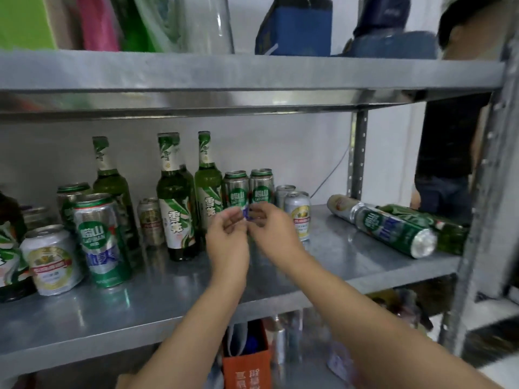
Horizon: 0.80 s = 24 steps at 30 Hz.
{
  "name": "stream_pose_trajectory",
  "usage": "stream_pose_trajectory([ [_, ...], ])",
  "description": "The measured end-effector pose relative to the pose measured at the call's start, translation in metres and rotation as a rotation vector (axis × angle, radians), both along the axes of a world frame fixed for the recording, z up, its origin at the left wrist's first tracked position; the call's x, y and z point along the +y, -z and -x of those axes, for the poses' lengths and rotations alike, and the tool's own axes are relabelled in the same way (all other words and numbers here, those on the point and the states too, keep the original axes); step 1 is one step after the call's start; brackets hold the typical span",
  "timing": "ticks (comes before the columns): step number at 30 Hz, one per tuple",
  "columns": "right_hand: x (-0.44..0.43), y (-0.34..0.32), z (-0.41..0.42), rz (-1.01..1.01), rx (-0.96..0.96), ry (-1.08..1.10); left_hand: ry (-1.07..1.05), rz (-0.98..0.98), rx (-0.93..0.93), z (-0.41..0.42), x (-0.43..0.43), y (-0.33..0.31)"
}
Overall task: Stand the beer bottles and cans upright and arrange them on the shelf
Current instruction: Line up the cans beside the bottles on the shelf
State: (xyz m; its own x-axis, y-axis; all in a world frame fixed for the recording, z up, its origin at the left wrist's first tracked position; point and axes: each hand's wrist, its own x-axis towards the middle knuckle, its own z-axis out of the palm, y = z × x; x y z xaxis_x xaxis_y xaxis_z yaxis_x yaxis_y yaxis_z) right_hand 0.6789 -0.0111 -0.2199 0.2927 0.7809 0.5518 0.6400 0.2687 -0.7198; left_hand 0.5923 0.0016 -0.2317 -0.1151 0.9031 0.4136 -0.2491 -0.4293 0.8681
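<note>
Green-and-silver beer cans (235, 189) just beyond your close-set, loosely curled left hand (227, 240) and right hand (271, 231), grip unclear, could topple if nudged.

front green can (101, 240): "崂山", "LAOSHAN" in a white oval
two rear green cans (248, 192): "崂山"
green bottles (178, 214): "雪花" on a white label
silver-gold cans (52, 261): red band, text unreadable
orange bag (247, 369): print unreadable

A grey metal shelf (337, 248) bears upright green glass bottles (177, 197) and silver-green cans (102, 240), plus a toppled green-and-silver can (393, 227) and a toppled green bottle (450, 237).
</note>
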Motion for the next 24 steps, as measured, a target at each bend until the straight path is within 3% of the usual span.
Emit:
stream_pose_trajectory([
  [8,-0.069,-0.019,-0.122,0.049,-0.035,0.227,0.398,0.052,0.229,-0.121,-0.032,-0.009],
  [19,-0.036,-0.054,-0.210,0.190,-0.147,0.372,0.521,0.142,0.331,-0.193,-0.018,-0.007],
  [24,0.016,-0.075,-0.236,0.424,-0.297,0.467,0.553,0.151,0.412,-0.211,-0.006,-0.016],
])
